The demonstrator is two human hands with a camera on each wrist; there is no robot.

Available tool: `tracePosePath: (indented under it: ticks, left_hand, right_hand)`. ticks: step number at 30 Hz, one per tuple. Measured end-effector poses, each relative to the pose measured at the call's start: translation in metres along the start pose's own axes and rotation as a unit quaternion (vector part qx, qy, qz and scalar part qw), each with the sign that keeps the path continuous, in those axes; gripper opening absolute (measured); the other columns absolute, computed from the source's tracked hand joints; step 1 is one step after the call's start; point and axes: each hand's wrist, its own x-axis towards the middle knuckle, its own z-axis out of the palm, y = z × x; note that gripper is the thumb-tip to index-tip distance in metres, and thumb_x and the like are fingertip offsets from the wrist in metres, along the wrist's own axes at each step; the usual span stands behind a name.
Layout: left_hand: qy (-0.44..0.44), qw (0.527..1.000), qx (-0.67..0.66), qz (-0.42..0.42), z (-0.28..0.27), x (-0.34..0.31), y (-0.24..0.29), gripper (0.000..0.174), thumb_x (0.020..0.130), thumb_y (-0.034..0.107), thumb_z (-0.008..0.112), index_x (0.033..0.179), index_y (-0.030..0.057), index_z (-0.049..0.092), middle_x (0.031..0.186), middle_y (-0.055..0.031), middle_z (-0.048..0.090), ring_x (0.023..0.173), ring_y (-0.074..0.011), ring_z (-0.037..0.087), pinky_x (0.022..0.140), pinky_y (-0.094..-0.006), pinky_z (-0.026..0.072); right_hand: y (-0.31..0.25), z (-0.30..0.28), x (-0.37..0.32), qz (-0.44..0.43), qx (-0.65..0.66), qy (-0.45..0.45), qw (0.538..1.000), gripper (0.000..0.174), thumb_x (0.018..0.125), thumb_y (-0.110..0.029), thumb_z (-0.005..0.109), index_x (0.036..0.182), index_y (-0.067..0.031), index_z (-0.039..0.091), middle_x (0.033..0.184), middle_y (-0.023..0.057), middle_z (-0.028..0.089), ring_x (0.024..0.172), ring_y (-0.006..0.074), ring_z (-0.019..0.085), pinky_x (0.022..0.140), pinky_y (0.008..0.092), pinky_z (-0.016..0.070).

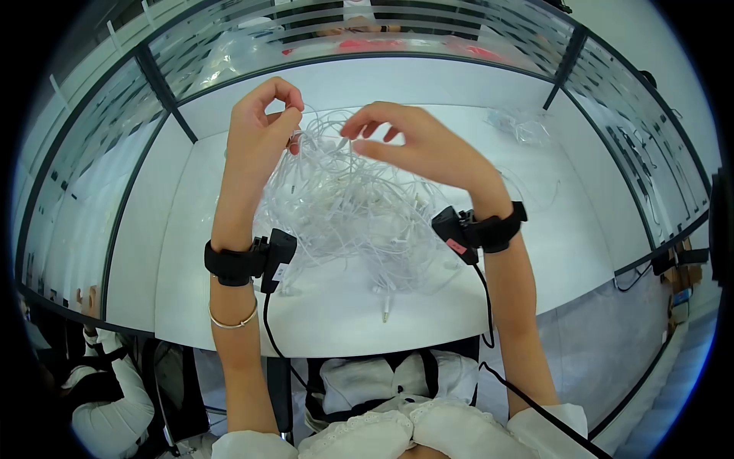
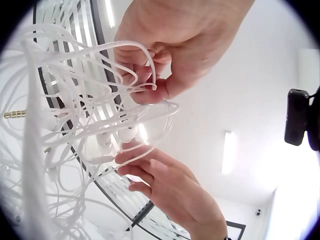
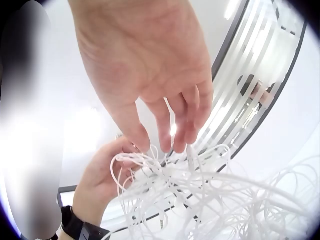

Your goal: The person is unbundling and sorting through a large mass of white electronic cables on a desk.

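The left hand [image 1: 264, 126] is up above the white table [image 1: 229, 306], thumb and forefinger curled together and pinching a few strands at the top of a tangle of white earphone cables [image 1: 344, 206]. The left wrist view shows that pinch close up: the left hand [image 2: 175, 45] has one thin loop caught between thumb tip and bent forefinger, with more loops hanging below it. Two earbuds [image 2: 125, 134] hang among those loops.

The right hand [image 1: 424, 145] hovers just beside the left, palm down, fingers loose and spread and closed on nothing. In the right wrist view its fingertips [image 3: 167, 142] reach down to the topmost strands of the tangle [image 3: 200, 190]. They seem to touch them, though the exact contact is hard to make out. From the left wrist camera the right hand [image 2: 170, 185] shows below the pinch, a strand lying across its forefinger.

The bulk of the tangle rests on the table between the two forearms, and only its upper part is drawn up to the hands. One jack plug [image 1: 384, 310] lies at the near edge of the heap, pointing towards the person.

A clear plastic bag [image 1: 520, 122] lies well apart at the far right of the table. Each wrist carries a black strapped camera – the left one [image 1: 275, 256], the right one [image 1: 459, 229] – and the left forearm wears a thin bracelet [image 1: 233, 321]. A glass partition [image 1: 382, 30] runs behind the table.
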Motion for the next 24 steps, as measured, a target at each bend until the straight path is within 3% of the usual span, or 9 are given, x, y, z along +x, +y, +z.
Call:
tracePosePath:
  ticks: [4,10,14,17,18,21,22,24]
  left_hand:
    - [-0.007,1.000,-0.004,-0.001,-0.001,0.000,0.002,0.005,0.080,-0.002,0.053,0.083,0.0020,0.055,0.077,0.0004,0.052,0.056,-0.0054,0.049,0.048,-0.0226,0.0416]
    - [0.001,1.000,-0.003,-0.001,-0.009,0.002,-0.004,0.006,0.080,-0.001,0.053,0.083,0.0026,0.055,0.077,-0.0005,0.053,0.053,-0.0086,0.056,0.047,-0.0215,0.0380]
    - [0.024,0.999,0.021,0.023,-0.016,0.006,-0.011,0.006,0.079,-0.001,0.053,0.084,0.0018,0.055,0.078,-0.0012,0.054,0.055,-0.0115,0.061,0.046,-0.0217,0.0364]
    - [0.045,0.997,0.066,0.006,-0.017,0.003,-0.009,0.006,0.079,-0.002,0.052,0.084,0.0022,0.055,0.079,-0.0011,0.053,0.057,-0.0119,0.062,0.047,-0.0218,0.0367]
    - [0.042,0.995,0.086,-0.001,-0.018,0.003,-0.010,0.007,0.079,-0.002,0.052,0.084,0.0031,0.054,0.080,-0.0007,0.053,0.058,-0.0116,0.063,0.048,-0.0215,0.0369]
    - [0.050,0.989,0.135,0.015,-0.018,0.004,-0.016,0.006,0.079,-0.003,0.052,0.082,0.0017,0.054,0.079,-0.0012,0.054,0.056,-0.0104,0.059,0.049,-0.0229,0.0382]
    - [0.059,0.986,0.155,0.023,-0.020,0.005,-0.018,0.004,0.079,-0.002,0.052,0.081,0.0001,0.054,0.077,-0.0020,0.054,0.056,-0.0108,0.058,0.049,-0.0238,0.0392]
    - [0.086,0.976,0.193,0.045,-0.026,0.006,-0.020,0.003,0.079,-0.002,0.053,0.081,-0.0013,0.056,0.075,-0.0032,0.055,0.054,-0.0109,0.056,0.051,-0.0245,0.0404]
  right_hand:
    - [0.005,0.018,0.003,-0.086,-0.109,0.054,0.989,0.018,0.077,-0.017,0.071,0.092,-0.0091,0.067,0.093,0.0045,0.057,0.096,0.0230,0.052,0.084,0.0340,0.0439]
    - [0.000,0.021,0.003,-0.081,-0.187,0.061,0.977,0.013,0.076,-0.018,0.073,0.084,-0.0091,0.067,0.097,0.0031,0.057,0.099,0.0235,0.051,0.087,0.0346,0.0426]
    - [0.009,0.013,0.008,-0.180,-0.186,0.145,0.955,0.014,0.079,-0.019,0.071,0.081,-0.0071,0.064,0.102,0.0027,0.060,0.102,0.0239,0.052,0.091,0.0363,0.0420]
    - [-0.003,-0.002,0.006,-0.096,-0.021,0.119,0.988,0.016,0.083,-0.021,0.069,0.082,-0.0057,0.062,0.097,0.0029,0.063,0.101,0.0214,0.055,0.091,0.0357,0.0424]
    - [-0.005,-0.004,0.005,-0.099,0.012,0.118,0.988,0.017,0.087,-0.020,0.066,0.084,-0.0046,0.061,0.087,0.0032,0.064,0.089,0.0169,0.060,0.085,0.0324,0.0447]
    - [-0.008,-0.016,0.003,-0.040,0.178,0.086,0.979,0.015,0.090,-0.019,0.062,0.087,-0.0047,0.061,0.078,0.0029,0.062,0.079,0.0128,0.061,0.079,0.0288,0.0457]
    - [-0.008,-0.020,0.003,-0.045,0.157,0.117,0.980,0.015,0.092,-0.019,0.060,0.088,-0.0044,0.061,0.072,0.0024,0.061,0.069,0.0097,0.059,0.070,0.0257,0.0459]
    - [-0.008,-0.029,0.000,-0.030,0.168,0.151,0.974,0.016,0.092,-0.020,0.061,0.089,-0.0047,0.061,0.070,0.0015,0.061,0.066,0.0081,0.058,0.064,0.0241,0.0445]
